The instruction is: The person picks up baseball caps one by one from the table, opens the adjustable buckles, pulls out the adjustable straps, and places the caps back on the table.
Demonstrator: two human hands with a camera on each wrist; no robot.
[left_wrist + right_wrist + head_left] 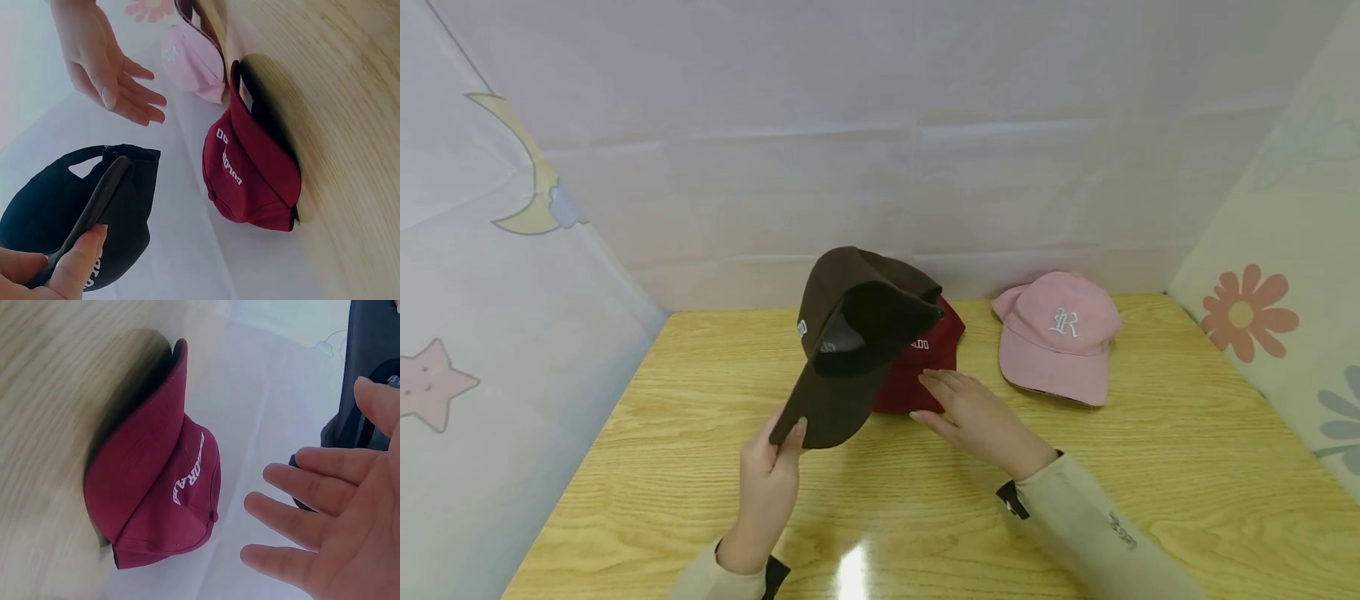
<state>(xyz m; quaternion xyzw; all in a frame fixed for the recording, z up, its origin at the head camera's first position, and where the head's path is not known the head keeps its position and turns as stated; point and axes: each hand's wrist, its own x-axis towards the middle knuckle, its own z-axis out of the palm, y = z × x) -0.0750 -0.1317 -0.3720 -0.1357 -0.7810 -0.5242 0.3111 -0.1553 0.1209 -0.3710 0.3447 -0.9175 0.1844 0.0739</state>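
Note:
A dark baseball cap (842,400) is up off the table, tilted, with its hollow inside partly showing. My left hand (771,483) pinches the edge of its brim between thumb and fingers; in the left wrist view the thumb lies on the brim of the dark cap (125,206). Behind it a dark red cap (256,169) with white lettering rests on the table, partly hidden in the head view. My right hand (981,417) is held with fingers extended, apart from the red cap (150,481) in the right wrist view and holding nothing.
A pink cap (1060,329) with a white letter sits at the right back of the wooden table (647,467). A pale cloth backdrop (910,167) rises behind the table, with printed side panels left and right.

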